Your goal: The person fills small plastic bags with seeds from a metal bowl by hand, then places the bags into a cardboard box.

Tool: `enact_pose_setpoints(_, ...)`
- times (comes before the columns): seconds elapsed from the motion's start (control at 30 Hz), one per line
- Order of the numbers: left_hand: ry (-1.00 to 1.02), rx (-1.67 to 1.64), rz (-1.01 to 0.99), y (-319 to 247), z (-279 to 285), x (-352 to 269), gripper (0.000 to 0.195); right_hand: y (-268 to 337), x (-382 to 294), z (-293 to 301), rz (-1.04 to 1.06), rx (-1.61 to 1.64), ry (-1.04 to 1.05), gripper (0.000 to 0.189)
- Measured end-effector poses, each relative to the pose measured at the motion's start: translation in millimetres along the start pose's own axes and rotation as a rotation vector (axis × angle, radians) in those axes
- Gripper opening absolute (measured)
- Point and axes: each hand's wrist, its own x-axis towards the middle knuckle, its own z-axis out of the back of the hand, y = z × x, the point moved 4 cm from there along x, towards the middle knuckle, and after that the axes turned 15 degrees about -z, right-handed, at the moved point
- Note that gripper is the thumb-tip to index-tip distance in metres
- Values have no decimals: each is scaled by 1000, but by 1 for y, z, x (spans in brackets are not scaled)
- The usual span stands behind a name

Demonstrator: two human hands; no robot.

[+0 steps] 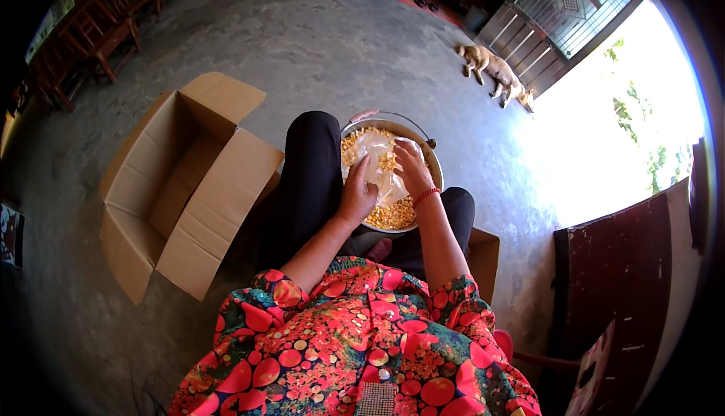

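Note:
A metal bucket (439, 175) with a wire handle stands between the person's knees, filled with yellow corn kernels (391, 217). On top of the kernels lies a clear plastic bag (371, 147), partly spread out, with kernels visible at its middle. My left hand (359, 194) is at the bag's near left side, thumb and fingers apart. Over the bag's right part is my right hand (412, 168), fingers spread and slightly bent, a red bracelet (426, 195) on its wrist. Both hands seem to touch the plastic; no firm grip shows.
An open cardboard box (187, 183) sits on the concrete floor (317, 36) at left. Another cardboard box (484, 263) is partly hidden by the right leg. A dog (498, 73) lies by the bright doorway. Wooden chairs (102, 42) line the far left.

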Motion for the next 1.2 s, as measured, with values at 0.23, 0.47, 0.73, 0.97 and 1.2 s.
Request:
enact_pose_setpoints(0.23,-37,-50,60,7,0,-1,54,-28,-31,4,-336,329,303,22)
enact_pose_setpoints(0.47,41,-12,50,9,-6,-5,53,-129,-32,21,-360,-112,65,21)
enact_pose_setpoints(0.73,69,-20,89,15,-8,-9,52,-156,-14,17,67,-812,-523,31)
enact_pose_setpoints(0.97,25,-42,70,13,-5,-6,49,-146,-18,8,-197,-917,-404,26)
enact_pose_setpoints(1.2,41,-48,77,17,-8,-9,47,-127,-29,-4,-148,-1024,-297,35)
